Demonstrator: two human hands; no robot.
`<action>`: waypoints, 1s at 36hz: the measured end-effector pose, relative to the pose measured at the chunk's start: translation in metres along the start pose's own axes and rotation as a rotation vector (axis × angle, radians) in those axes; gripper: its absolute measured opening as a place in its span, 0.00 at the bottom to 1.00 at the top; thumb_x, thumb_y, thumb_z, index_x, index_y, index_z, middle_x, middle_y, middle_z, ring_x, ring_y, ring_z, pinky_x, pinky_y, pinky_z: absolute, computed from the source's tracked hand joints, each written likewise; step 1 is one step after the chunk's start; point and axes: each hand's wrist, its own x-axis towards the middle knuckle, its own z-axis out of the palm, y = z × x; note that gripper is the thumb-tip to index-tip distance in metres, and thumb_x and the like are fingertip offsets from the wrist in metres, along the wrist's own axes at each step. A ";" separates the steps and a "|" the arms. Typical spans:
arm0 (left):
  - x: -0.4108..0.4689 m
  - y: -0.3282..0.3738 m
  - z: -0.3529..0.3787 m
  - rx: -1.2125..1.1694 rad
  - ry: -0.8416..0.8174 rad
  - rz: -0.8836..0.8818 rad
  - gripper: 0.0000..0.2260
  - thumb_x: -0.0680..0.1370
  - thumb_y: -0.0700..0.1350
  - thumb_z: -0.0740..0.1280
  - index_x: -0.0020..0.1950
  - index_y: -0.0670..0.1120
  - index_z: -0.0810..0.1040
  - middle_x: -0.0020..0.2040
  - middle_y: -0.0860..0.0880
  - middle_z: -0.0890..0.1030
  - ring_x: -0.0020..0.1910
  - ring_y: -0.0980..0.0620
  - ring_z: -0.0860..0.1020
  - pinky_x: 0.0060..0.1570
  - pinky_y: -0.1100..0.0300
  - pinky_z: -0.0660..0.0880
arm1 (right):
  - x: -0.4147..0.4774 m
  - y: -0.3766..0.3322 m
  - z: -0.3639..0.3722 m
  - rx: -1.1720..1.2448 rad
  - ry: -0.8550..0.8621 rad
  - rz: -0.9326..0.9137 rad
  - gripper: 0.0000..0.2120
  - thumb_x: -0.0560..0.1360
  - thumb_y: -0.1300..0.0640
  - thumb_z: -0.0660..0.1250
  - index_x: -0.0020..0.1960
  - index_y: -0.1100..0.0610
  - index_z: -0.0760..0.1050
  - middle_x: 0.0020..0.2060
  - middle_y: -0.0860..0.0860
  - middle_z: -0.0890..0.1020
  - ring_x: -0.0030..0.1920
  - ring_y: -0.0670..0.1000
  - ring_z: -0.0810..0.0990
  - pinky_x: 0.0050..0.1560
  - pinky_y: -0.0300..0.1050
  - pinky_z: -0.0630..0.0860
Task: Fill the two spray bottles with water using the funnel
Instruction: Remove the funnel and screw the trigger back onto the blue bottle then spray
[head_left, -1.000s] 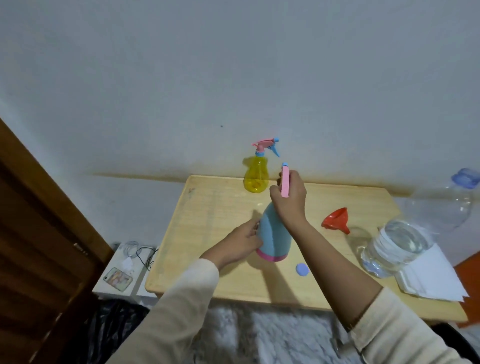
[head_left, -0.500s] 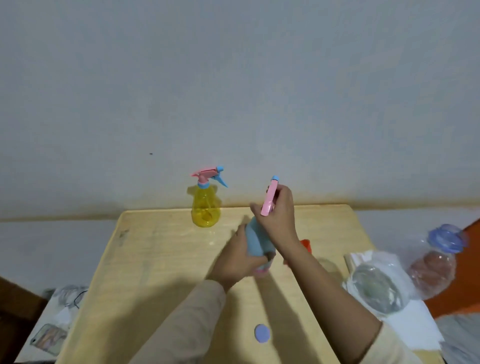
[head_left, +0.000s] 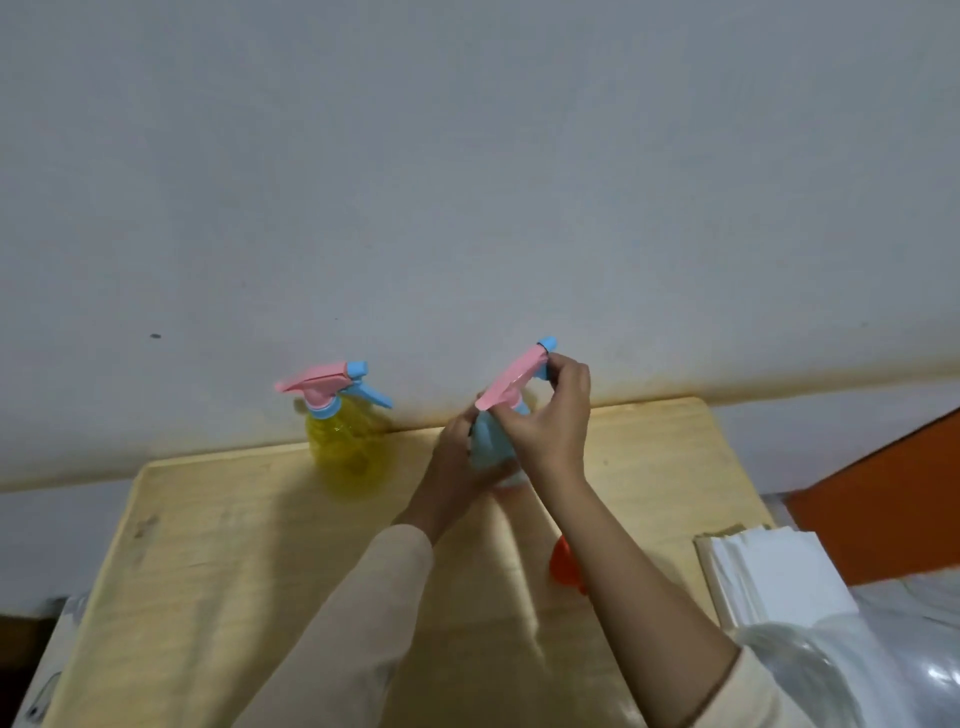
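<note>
A person works at a wooden bench (head_left: 218, 545) set against a pale wall. The yellow spray bottle (head_left: 345, 452) stands capped by the bench's far edge. Just to its right, the left hand (head_left: 452, 467) wraps its fingers round the blue spray bottle (head_left: 488, 441), while the right hand (head_left: 553, 421) curls its fingers on that bottle's tilted pink trigger head (head_left: 511, 379). The orange funnel (head_left: 563, 564) lies nearer, partly hidden by the right forearm.

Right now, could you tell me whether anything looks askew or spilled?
Only the blue bottle: the left hand holds it while the right hand grips its pink spray head, which slants steeply. The yellow bottle stands upright; no spill shows.
</note>
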 end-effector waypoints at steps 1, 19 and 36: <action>0.002 -0.001 0.002 0.007 0.022 0.007 0.31 0.59 0.57 0.75 0.60 0.55 0.73 0.55 0.54 0.78 0.55 0.57 0.78 0.53 0.63 0.76 | 0.001 0.002 0.001 -0.001 0.022 0.009 0.29 0.62 0.60 0.78 0.58 0.62 0.70 0.52 0.51 0.70 0.53 0.47 0.70 0.48 0.21 0.64; 0.027 -0.003 0.008 0.009 -0.005 -0.011 0.27 0.66 0.46 0.70 0.66 0.50 0.70 0.59 0.53 0.73 0.60 0.53 0.73 0.63 0.51 0.73 | 0.009 0.014 -0.006 -0.066 0.020 0.102 0.31 0.64 0.55 0.79 0.62 0.59 0.69 0.55 0.50 0.71 0.53 0.43 0.68 0.50 0.28 0.63; 0.013 0.001 0.015 0.057 0.093 0.026 0.26 0.72 0.43 0.70 0.70 0.48 0.70 0.59 0.49 0.74 0.59 0.51 0.74 0.59 0.59 0.73 | 0.007 0.010 -0.010 -0.118 -0.070 0.117 0.28 0.69 0.55 0.74 0.64 0.59 0.66 0.59 0.52 0.69 0.60 0.48 0.70 0.50 0.27 0.60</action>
